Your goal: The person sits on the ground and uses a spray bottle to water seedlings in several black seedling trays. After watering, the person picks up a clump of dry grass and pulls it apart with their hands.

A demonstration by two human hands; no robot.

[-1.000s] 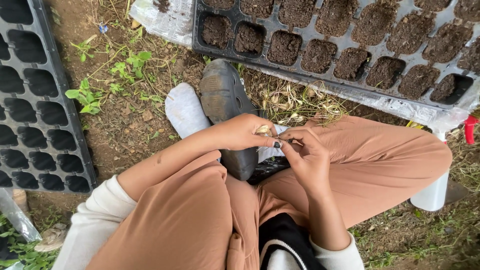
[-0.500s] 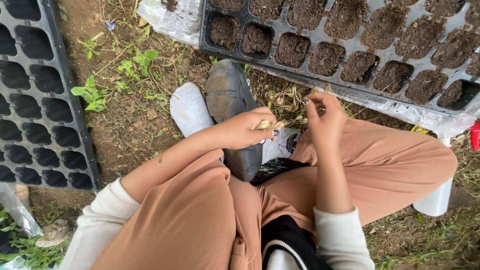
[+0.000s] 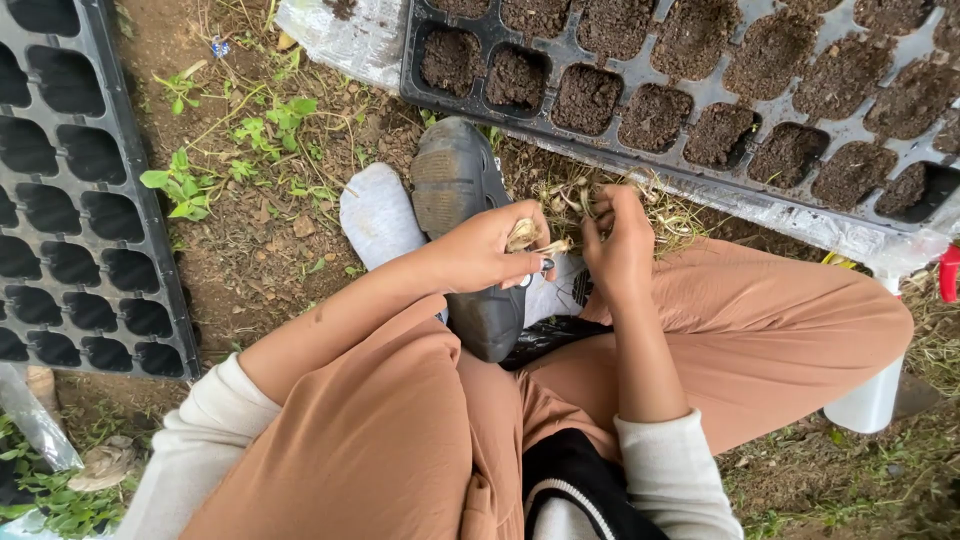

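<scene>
A person sits cross-legged on bare soil, seen from above, in tan trousers and cream sleeves pushed up the forearms. The left hand (image 3: 480,252) is curled, fingers pressed around a small clump of pale dry husks (image 3: 527,236) held over the lap. The right hand (image 3: 617,240) is just beside it, fingers pinched together on a thin dry strand (image 3: 585,200) near its fingertips; what exactly it is cannot be told. Under the hands lie a dark shoe (image 3: 460,190) and a grey sock (image 3: 377,215). Just beyond the hands, a black tray (image 3: 700,170) with cells full of dark soil rests on clear plastic sheet (image 3: 340,40). At far left lies an empty black tray (image 3: 135,180). Small green weeds (image 3: 180,185) grow between them. A white bottle (image 3: 872,400) stands by the right knee.
</scene>
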